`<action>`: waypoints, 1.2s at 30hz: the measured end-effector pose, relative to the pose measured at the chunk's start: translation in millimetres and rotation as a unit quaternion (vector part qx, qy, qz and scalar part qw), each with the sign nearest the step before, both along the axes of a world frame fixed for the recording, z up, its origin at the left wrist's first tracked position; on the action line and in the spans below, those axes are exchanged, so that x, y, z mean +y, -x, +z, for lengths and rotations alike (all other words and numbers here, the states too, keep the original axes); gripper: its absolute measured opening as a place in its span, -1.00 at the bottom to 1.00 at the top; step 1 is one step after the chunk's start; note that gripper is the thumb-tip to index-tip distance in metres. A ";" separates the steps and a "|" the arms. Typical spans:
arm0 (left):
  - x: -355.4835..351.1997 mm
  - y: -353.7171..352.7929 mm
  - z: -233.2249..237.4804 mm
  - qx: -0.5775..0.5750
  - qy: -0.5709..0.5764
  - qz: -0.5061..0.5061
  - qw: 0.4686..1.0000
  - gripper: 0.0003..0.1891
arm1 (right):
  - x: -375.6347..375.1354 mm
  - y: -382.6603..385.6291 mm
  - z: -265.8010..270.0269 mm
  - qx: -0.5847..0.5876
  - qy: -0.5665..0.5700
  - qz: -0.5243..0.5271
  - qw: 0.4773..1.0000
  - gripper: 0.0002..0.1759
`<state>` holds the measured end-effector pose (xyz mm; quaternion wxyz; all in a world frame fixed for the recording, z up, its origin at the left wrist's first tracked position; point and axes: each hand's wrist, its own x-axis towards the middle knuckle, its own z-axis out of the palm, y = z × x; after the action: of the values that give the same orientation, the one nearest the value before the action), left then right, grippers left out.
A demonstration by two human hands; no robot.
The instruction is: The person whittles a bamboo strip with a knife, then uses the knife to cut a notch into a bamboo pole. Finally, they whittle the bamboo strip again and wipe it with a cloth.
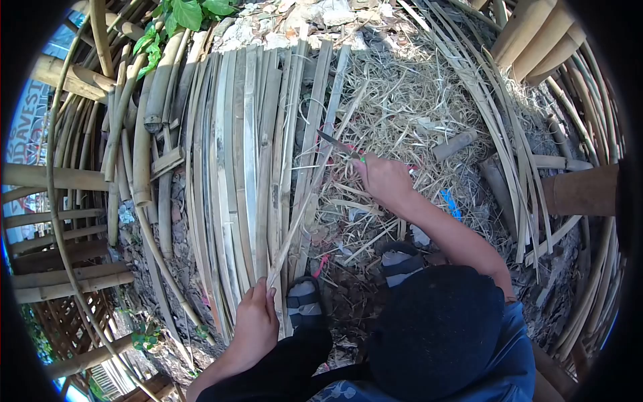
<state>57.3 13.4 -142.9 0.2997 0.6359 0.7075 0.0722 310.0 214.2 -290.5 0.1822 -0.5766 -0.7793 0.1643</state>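
Note:
My right hand [386, 181] is closed around the handle of a knife [337, 143]. Its dark blade points up and to the left, with the tip overlapping a long bamboo strip [309, 195] in this view. Lower down, my left hand [257, 313] pinches the near end of that strip, which slants away toward the upper right. Beneath the strip and to its left, many split bamboo slats [239, 144] lie side by side on the ground. Pale curled shavings [402, 100] cover the soil around the knife.
Bamboo poles [144, 147] and a railing [57, 177] stand at the left. Long thin strips [499, 117] lean at the right, near a thick bamboo post [581, 190]. My sandalled feet [306, 301] are by the slats. A short bamboo piece [455, 144] lies among the shavings.

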 end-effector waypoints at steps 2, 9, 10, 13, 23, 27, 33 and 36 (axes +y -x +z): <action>3.2 1.6 -1.1 0.000 -0.003 -0.016 1.000 -0.70 | 2.7 -8.8 -8.8 0.056 -0.077 0.021 0.995 -0.46; 11.8 -9.3 3.7 0.007 0.006 0.010 1.000 -0.71 | -69.8 38.4 23.9 0.114 -0.047 0.178 0.976 -0.48; 10.4 -8.5 3.1 0.004 0.002 0.004 1.000 -0.72 | -63.3 35.8 20.5 0.121 -0.090 0.194 0.969 -0.50; 10.4 -7.4 6.3 0.001 0.008 0.004 1.000 -0.75 | -50.3 27.1 10.5 0.100 -0.050 0.155 0.982 -0.52; 11.8 -10.6 6.9 -0.003 0.015 0.012 1.000 -0.81 | -55.2 25.8 24.7 0.166 0.069 0.153 0.972 -0.42; 9.5 -10.4 7.8 -0.009 0.031 0.012 0.999 -0.82 | -30.8 12.7 21.4 0.115 0.051 0.125 0.984 -0.46; 13.4 -14.2 8.0 -0.015 0.055 0.017 0.998 -0.86 | -41.8 15.8 23.4 0.145 0.095 0.094 0.980 -0.46; 12.0 -12.7 7.5 -0.009 0.016 0.008 1.000 -0.86 | -38.9 16.9 30.4 0.151 0.091 0.131 0.976 -0.43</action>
<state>70.0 25.4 -135.3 0.3156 0.6248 0.7109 0.0687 293.1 175.2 -260.1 0.2210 -0.4525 -0.7933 0.3422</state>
